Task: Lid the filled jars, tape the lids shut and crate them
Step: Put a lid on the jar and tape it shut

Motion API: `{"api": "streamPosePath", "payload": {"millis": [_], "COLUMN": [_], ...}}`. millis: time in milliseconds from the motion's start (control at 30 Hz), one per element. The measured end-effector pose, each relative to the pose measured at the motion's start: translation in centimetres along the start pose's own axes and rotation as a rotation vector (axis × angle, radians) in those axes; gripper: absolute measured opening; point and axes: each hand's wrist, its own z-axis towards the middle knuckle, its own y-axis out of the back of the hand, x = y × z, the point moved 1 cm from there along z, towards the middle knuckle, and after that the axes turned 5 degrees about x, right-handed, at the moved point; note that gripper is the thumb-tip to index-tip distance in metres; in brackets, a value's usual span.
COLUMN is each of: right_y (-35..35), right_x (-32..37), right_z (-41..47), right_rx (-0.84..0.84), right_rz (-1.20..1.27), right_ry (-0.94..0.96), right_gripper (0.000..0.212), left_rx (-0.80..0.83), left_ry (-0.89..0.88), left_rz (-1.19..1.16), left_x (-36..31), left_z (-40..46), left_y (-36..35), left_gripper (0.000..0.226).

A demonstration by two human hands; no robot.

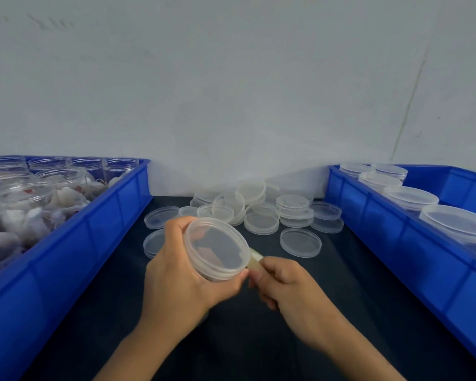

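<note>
My left hand (176, 273) grips a clear lidded jar (216, 247), tilted so that its lid faces me, above the dark table. My right hand (283, 281) pinches a strip of yellowish tape (254, 261) that runs to the jar's lid rim at its right side. A heap of loose clear lids (261, 213) lies at the back of the table. The blue crate on the left (94, 243) holds several open filled jars (33, 199). The blue crate on the right (396, 232) holds several lidded jars (411, 198) in a row.
A dark table surface (245, 339) lies between the two crates, with single lids (300, 242) scattered near the hands. A pale wall (231, 92) stands right behind the table.
</note>
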Motion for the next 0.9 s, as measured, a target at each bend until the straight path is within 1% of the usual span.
{"api": "streamPosePath", "payload": {"millis": [67,200,367,600,700,900], "right_y": [-0.2,-0.6,-0.8,-0.9,-0.8,-0.5], "right_x": [0.3,0.6,0.6,0.6,0.6,0.1], "right_z": [-0.1,-0.5,-0.6,-0.5,-0.4,0.2], "right_rx": [-0.05,-0.177,-0.26,-0.366,-0.387,-0.396], "right_rz": [-0.015,-0.162,-0.207,-0.309,-0.285,-0.217], "right_ry": [0.013,0.029,0.0,-0.006,-0.015,-0.062], "right_gripper": [0.036,0.038,0.038,0.039,0.038,0.036], "left_rx": [-0.008,-0.02,-0.055,-0.097,-0.112,-0.143], "left_ry": [-0.012,-0.051,-0.128,-0.169,-0.184,-0.279], "left_rz": [0.018,0.049,0.17,0.286,0.321,0.465], "left_x": [0.0,-0.7,-1.6,-2.1,-2.3,-2.6], "left_z": [0.0,-0.1,0.0,0.3,0.4,0.6], "left_y": [0.1,0.3,0.4,0.4,0.3,-0.3], "left_gripper": [0.092,0.099,0.099,0.095,0.093,0.086]}}
